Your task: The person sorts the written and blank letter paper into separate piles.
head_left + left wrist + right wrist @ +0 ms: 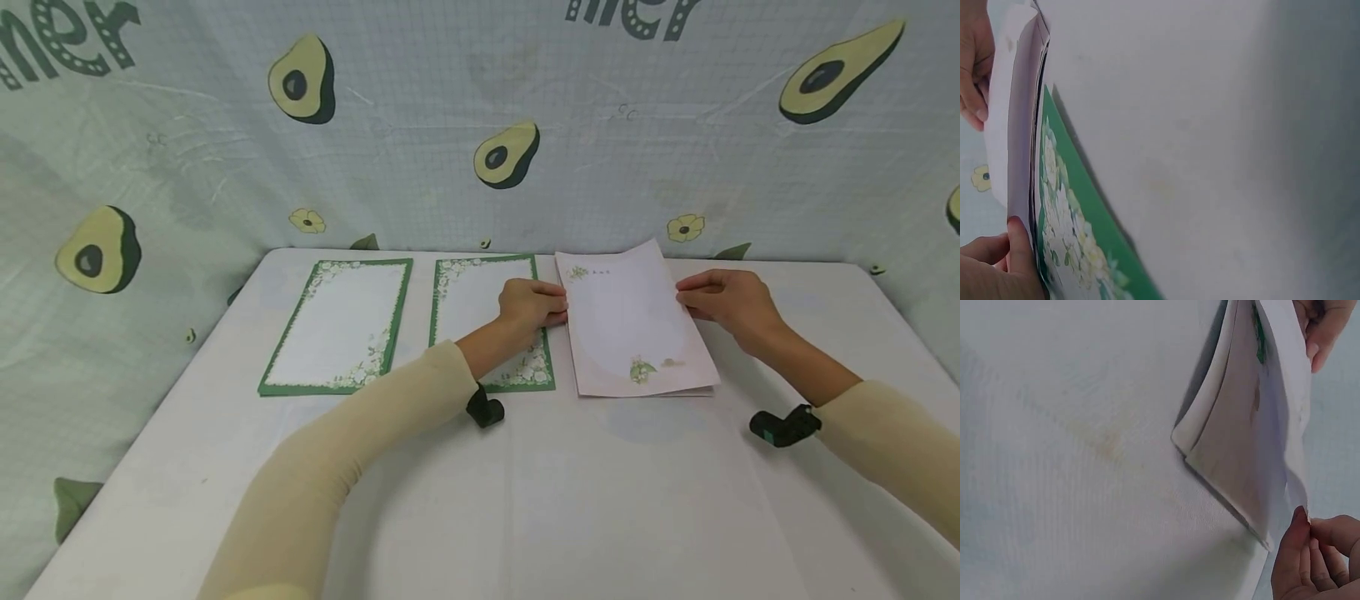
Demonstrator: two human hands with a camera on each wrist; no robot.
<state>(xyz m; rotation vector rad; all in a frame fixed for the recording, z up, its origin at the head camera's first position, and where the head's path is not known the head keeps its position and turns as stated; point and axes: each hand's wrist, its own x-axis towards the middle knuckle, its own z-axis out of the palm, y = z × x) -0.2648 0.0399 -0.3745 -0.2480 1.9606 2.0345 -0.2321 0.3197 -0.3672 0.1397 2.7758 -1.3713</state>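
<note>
A pink sheet of letter paper (630, 321) with small flower prints is held by its two side edges above other sheets at the right of the row. My left hand (531, 304) pinches its left edge; in the left wrist view that hand (997, 269) has thumb and fingers on the paper's edge. At the right edge, my right hand (727, 304) pinches the sheet between thumb and fingers, as the right wrist view also shows of this hand (1319, 559). Lower sheets (1222, 425) lie beneath it on the table, their corners slightly curled.
Two groups of green-bordered paper lie to the left: the far-left sheets (333, 329) and the middle sheets (476, 292), partly covered by my left hand and forearm. The white table (600, 500) meets an avocado-print cloth (405, 167) behind.
</note>
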